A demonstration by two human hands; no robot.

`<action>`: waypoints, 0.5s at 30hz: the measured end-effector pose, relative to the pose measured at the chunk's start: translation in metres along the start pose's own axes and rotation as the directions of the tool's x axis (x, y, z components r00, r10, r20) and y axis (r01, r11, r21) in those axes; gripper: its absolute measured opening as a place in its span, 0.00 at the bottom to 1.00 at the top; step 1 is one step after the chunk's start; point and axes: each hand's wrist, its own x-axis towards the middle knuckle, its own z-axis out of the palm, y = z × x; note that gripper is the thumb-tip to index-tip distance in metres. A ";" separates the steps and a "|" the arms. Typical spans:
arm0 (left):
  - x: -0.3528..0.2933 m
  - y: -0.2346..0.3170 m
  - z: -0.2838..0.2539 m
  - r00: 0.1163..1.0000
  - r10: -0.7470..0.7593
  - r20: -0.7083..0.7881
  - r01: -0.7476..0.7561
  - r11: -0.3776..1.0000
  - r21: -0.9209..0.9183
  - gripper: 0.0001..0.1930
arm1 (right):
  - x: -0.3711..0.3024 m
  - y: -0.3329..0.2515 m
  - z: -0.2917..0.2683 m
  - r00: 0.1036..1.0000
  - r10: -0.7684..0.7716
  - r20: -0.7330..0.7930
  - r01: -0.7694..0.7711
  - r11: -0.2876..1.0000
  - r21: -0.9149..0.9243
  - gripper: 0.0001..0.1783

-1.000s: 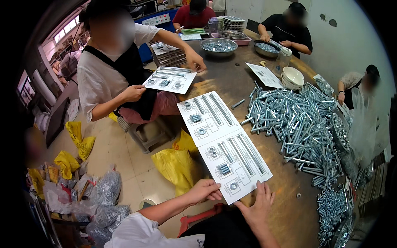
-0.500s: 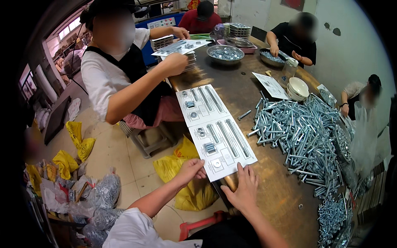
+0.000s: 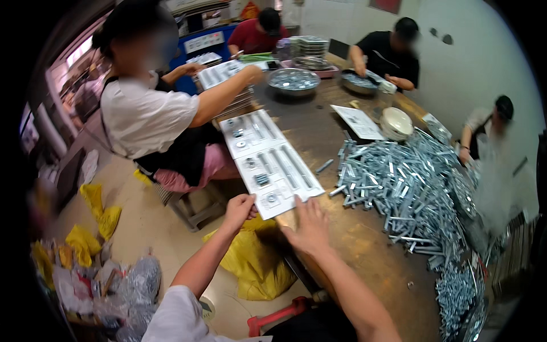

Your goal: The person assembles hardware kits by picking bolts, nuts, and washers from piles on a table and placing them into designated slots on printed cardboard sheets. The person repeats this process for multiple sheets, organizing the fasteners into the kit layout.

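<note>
Two white printed cards lie end to end along the table's left edge, a near card [image 3: 289, 200] and a far card [image 3: 256, 138]. Long bolts or rods, short metal parts and round pieces rest on their printed outlines. At the near card's left corner, my left hand [image 3: 239, 212] is closed, pinching the edge. My right hand [image 3: 309, 229] has its fingers apart, their tips touching the card's near edge. Beyond the cards, a co-worker's arm [image 3: 219, 100] reaches across another loaded card [image 3: 213, 76] on a stack.
A large heap of bolts [image 3: 399, 188] covers the right side, with smaller screws [image 3: 456, 296] nearer me. Metal bowls [image 3: 293, 82] of small parts, white bowls [image 3: 396, 122] and another card [image 3: 358, 122] stand farther back. Yellow bags [image 3: 250, 268] lie on the floor. More people sit around the table.
Both cards have slid away from me along the table edge, my hands moving with them. The co-worker's loaded card has come down onto the stack. My view has shifted slightly.
</note>
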 end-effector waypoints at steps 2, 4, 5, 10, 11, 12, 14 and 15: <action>0.010 -0.016 -0.008 0.999 0.026 -0.045 -0.025 0.999 0.021 0.15 | 0.005 -0.001 -0.006 0.999 -0.018 0.039 0.013 0.995 0.103 0.49; 0.019 -0.025 -0.003 0.997 0.072 -0.025 -0.070 0.995 0.078 0.10 | -0.005 0.027 -0.011 0.995 -0.027 -0.098 0.056 0.952 0.302 0.47; 0.019 -0.032 -0.003 0.987 0.160 -0.017 -0.159 0.985 0.060 0.09 | -0.016 0.031 -0.015 0.998 -0.013 -0.068 0.033 0.954 0.298 0.48; -0.099 0.025 0.072 0.909 0.081 -0.408 -0.121 0.990 -0.073 0.33 | -0.157 0.110 -0.095 0.986 0.032 -0.166 0.001 0.981 0.192 0.44; -0.132 0.036 0.089 0.881 0.354 -0.315 -0.358 0.933 0.047 0.32 | -0.195 0.125 -0.125 0.974 0.097 -0.205 -0.056 0.979 0.198 0.43; -0.140 0.037 0.098 0.945 0.246 -0.216 -0.260 0.965 -0.035 0.33 | -0.240 0.138 -0.159 0.959 0.159 -0.235 -0.111 0.972 0.205 0.41; -0.171 0.039 0.143 0.902 0.431 -0.012 -0.425 0.894 0.142 0.29 | -0.340 0.155 -0.224 0.736 0.347 -0.582 -0.340 0.932 0.126 0.32; -0.172 0.027 0.161 0.949 0.296 0.112 -0.301 0.953 0.035 0.27 | -0.382 0.146 -0.257 0.514 0.556 -0.653 -0.535 0.803 0.263 0.28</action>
